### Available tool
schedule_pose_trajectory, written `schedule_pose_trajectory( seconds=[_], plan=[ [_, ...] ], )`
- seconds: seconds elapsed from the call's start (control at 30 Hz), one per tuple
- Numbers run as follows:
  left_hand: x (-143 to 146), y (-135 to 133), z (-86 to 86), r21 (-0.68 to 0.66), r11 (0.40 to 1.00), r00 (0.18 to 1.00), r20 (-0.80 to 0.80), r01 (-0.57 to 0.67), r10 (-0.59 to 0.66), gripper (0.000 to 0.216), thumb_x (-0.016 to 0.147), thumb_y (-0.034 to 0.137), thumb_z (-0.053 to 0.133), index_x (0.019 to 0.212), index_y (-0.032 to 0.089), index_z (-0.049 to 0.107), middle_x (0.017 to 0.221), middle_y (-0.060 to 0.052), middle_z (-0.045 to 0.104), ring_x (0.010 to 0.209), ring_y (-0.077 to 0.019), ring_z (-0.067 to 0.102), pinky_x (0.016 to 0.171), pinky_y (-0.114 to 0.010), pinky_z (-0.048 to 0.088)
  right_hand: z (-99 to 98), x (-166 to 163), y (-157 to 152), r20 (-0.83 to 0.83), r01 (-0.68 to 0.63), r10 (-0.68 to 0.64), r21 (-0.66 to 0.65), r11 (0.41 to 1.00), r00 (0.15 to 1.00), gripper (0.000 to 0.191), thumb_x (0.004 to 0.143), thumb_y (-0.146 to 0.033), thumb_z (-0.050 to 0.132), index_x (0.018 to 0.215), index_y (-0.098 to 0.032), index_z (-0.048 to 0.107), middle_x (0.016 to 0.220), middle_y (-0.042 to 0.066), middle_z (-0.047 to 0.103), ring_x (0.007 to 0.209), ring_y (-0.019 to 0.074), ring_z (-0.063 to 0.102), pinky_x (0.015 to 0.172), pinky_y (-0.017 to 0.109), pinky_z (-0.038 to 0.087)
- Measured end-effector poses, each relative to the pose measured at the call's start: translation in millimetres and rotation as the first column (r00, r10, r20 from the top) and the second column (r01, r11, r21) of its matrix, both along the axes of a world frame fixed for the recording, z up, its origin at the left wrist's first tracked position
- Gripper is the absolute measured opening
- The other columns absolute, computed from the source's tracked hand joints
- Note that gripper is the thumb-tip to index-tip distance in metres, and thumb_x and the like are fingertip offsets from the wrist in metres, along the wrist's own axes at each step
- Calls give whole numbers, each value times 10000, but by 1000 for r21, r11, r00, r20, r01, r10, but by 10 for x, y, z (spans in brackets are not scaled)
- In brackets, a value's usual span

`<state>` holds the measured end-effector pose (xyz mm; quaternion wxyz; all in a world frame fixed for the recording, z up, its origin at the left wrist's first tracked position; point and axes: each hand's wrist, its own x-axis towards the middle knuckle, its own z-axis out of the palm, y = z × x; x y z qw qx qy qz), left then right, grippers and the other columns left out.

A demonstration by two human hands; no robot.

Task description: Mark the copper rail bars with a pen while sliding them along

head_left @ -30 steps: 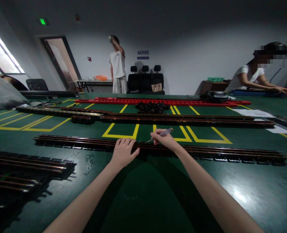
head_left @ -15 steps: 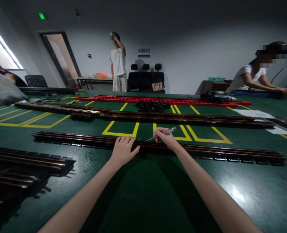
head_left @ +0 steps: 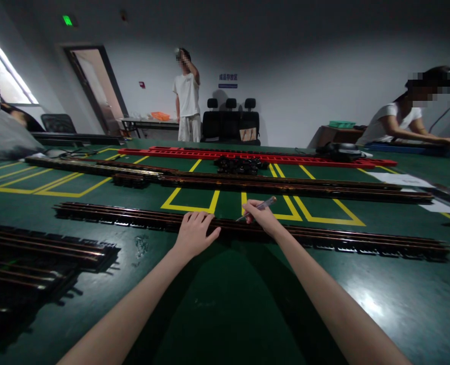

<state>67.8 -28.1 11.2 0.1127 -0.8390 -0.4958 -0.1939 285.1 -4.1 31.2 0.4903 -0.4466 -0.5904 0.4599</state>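
Note:
Across the green table in front of me lies a long black rail assembly [head_left: 323, 236] with thin coppery rods along it. My left hand [head_left: 196, 232] rests on its middle, palm down, the fingers lying over the rail and the thumb spread to the right. Just right of it, my right hand [head_left: 261, 217] is closed in a pen-like grip around a slim screwdriver [head_left: 266, 204]. The clear handle slants up to the right, and the thin shaft points down left at the rail. I cannot tell whether the tip touches it.
Another long rail row [head_left: 293, 185] lies beyond, with a black mechanical part [head_left: 240, 165] and red ladder-like frames [head_left: 194, 154] behind. Stacked rails [head_left: 49, 248] occupy the near left. White paper [head_left: 400, 179] lies right. One person [head_left: 188, 96] stands at the back; another [head_left: 388, 124] works at right.
The screwdriver's tip has shifted slightly to the right, and less of its shaft shows. My left hand stays in place on the rail. The whole view has shifted slightly.

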Motion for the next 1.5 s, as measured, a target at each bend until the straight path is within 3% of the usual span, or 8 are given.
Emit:
schedule_pose_trajectory(
  seconds=[0.33,0.83,1.07,1.5],
  plan=[
    [-8,-47,42,-52,999,1000,5,-6,7,474,892,497,380,1082,139,625,1061,-134,646,999,-280,568,894,-453,394,-66,6,-39,17,2,-2,3,1000,1000,319,748,-407,623,541,-187,521,449,-51,509,420,87,493,493,228,398],
    [-65,16,-5,-10,1000,999,36,22,-21,448,877,509,413,1042,153,627,1008,-116,642,973,-267,563,917,-445,359,-68,-38,-91,5,61,-62,24,998,998,302,784,-389,589,565,-188,531,464,-44,529,451,103,526,541,248,433],
    [-120,68,-6,7,999,999,19,41,-41,431,886,500,401,1050,166,619,1015,-107,646,972,-260,563,925,-439,343,-18,26,-84,28,-27,26,33,999,999,321,772,-433,614,585,-191,517,502,-41,554,490,100,551,566,243,445],
    [-135,74,-13,-9,999,999,-10,41,-41,432,916,469,353,1082,159,602,1064,-106,644,1002,-259,562,907,-419,360,70,208,-74,-46,-78,78,-4,997,996,356,679,-449,690,530,-185,503,478,-45,518,442,78,489,484,221,425]
  ],
)
